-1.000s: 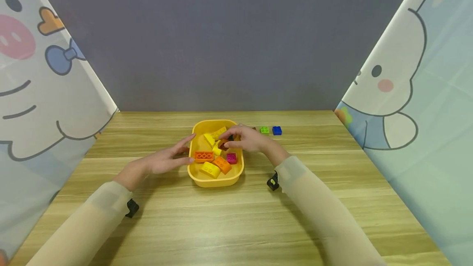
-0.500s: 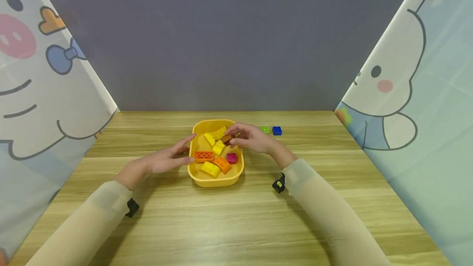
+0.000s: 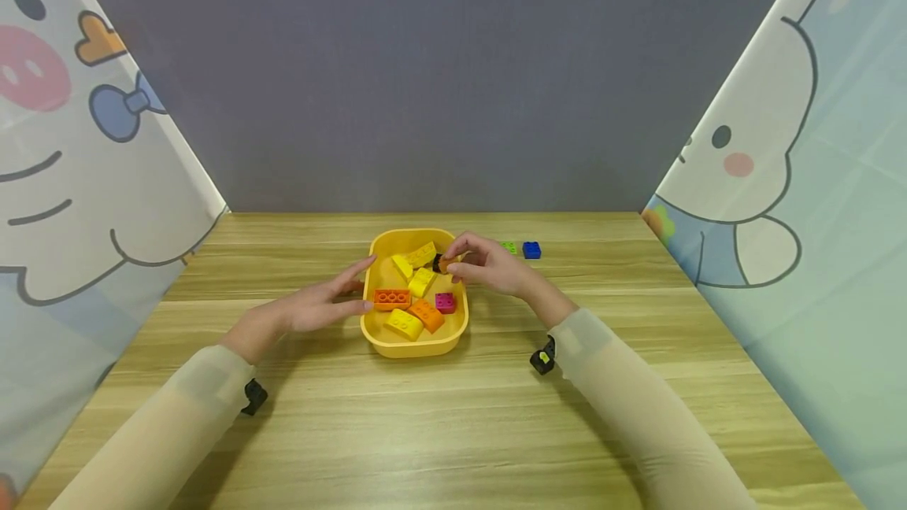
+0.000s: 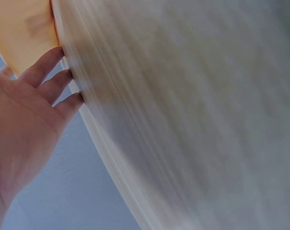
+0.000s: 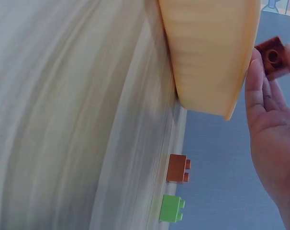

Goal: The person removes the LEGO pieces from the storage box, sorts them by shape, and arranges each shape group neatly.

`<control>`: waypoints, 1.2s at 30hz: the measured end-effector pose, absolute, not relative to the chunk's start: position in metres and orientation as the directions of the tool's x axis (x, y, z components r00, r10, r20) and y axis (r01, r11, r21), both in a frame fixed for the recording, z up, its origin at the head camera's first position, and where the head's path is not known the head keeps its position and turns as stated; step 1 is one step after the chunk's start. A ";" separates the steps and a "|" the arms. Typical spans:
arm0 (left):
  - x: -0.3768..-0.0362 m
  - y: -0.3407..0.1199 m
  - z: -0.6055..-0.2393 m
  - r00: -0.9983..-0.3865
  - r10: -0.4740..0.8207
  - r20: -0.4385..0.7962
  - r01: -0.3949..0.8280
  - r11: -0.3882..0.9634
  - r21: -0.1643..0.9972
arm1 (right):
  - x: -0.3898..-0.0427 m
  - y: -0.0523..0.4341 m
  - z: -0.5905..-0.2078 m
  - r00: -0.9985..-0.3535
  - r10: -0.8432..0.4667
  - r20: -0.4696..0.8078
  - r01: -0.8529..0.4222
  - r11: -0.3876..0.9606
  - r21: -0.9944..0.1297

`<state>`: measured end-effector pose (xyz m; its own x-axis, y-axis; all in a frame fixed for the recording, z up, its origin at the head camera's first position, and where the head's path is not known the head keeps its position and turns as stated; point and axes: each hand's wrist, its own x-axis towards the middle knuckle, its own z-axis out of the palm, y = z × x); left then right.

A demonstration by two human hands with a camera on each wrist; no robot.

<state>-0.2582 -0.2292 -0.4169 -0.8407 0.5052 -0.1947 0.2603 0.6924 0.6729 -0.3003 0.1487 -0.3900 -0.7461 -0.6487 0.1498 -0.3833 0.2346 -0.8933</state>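
- While the wooden table [image 3: 453, 415] is carrying everything, the yellow tray [image 3: 414, 346] is sitting at its middle, its long axis running away from the person, with both hands flanking it.
- Lying flat along the tray's left wall, the left hand [image 3: 312, 307] is keeping its fingers straight and relaxed, fingertips [image 4: 54, 51] touching the wall, gripping nothing.
- Hovering above the tray's far right corner, the right hand [image 3: 489, 266] is pinching a small brown brick [image 3: 443, 263] between thumb and fingers; the right wrist view is showing that brick [image 5: 273, 57] raised above the rim, one round stud facing the camera.
- Sitting squarely in the right hand, the brown brick is lying right of the tray's centre line, so the right hand is the nearer one by far and the left hand is well apart from it across the tray.
- Resting inside the tray below the pinched brick are loose bricks: an orange brick [image 3: 391, 299], yellow bricks [image 3: 404, 324] and a pink brick [image 3: 445, 302].
- Waiting on the table to the right of the tray, just beyond the right hand, are a green brick [image 3: 509, 247] and a blue brick [image 3: 531, 250], side by side; the right wrist view is also showing a second brown brick [image 5: 176, 168] next to the green one.
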 end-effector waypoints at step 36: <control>-0.258 -0.230 -0.416 -0.834 0.516 -0.195 0.273 0.693 0.667 | -0.312 0.284 -0.386 -0.907 -0.400 0.133 -0.347 0.527 -0.776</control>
<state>-0.2584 -0.2296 -0.4160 -0.8338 0.5165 -0.1949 0.2734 0.6931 0.6670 -0.3116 0.2840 -0.3863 -0.9067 -0.4000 0.1334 -0.3467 0.5271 -0.7758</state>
